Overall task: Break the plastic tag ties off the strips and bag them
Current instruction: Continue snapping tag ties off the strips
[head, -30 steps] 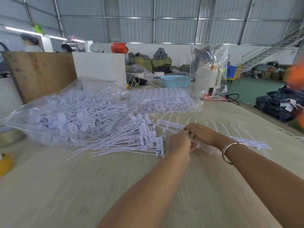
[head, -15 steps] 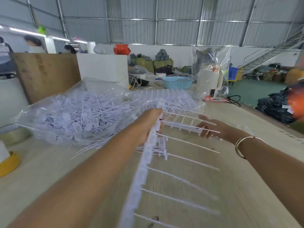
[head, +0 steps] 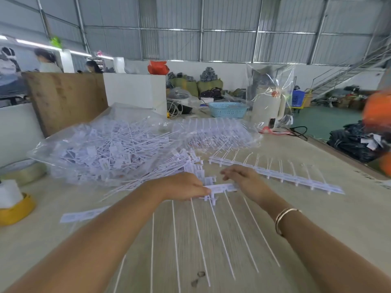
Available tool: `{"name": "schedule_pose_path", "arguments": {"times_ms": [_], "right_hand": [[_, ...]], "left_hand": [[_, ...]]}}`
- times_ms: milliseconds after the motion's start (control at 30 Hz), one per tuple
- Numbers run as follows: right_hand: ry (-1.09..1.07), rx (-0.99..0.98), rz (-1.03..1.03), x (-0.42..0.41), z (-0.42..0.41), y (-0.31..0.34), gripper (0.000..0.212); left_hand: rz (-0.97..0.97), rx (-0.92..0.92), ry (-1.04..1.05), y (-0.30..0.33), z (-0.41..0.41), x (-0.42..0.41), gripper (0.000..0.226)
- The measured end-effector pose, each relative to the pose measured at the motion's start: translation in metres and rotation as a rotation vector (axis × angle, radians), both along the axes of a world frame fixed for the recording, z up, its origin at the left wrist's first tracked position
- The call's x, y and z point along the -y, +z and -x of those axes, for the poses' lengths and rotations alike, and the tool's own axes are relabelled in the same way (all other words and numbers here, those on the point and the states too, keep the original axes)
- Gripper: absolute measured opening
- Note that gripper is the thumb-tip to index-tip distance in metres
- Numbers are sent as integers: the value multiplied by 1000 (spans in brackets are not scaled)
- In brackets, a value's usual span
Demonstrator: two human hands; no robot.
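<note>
White tag ties [head: 224, 227] lie on the pale wood-grain table [head: 317, 208], a clear bag [head: 101, 151] holds more white ones, a yellow tape roll [head: 17, 210] sits at its left edge, a light-blue lattice basket [head: 227, 109] far off.

Single head-worn wide-angle view: looks forward and down from above the table [head: 317, 208], close over both forearms, the warehouse beyond bowed by the lens. No second view.

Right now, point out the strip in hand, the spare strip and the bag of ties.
strip in hand [head: 222, 188], head view, on its white spine between the two hands.
spare strip [head: 275, 173], head view, mid-length of its spine on the table.
bag of ties [head: 101, 149], head view, middle of the clear bag.
</note>
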State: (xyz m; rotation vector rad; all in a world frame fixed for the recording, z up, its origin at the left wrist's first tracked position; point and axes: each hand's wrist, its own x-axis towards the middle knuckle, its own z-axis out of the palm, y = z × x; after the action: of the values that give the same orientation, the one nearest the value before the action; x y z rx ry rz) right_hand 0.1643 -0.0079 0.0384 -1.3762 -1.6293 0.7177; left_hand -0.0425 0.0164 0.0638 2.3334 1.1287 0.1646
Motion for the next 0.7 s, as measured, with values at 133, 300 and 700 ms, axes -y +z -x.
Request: {"name": "schedule_pose_path", "arguments": {"times_ms": [133,300,700], "right_hand": [[69,40,-98,17,9,-13,22],[120,-189,-42,28,9,-8,24],[152,632,-167,40,14,3,30]], "left_hand": [[-223,-21,17,-8,-1,1,39],[-375,43,130,-28,-16,18,14],[-230,393,176,-48,-15,32,6]]}}
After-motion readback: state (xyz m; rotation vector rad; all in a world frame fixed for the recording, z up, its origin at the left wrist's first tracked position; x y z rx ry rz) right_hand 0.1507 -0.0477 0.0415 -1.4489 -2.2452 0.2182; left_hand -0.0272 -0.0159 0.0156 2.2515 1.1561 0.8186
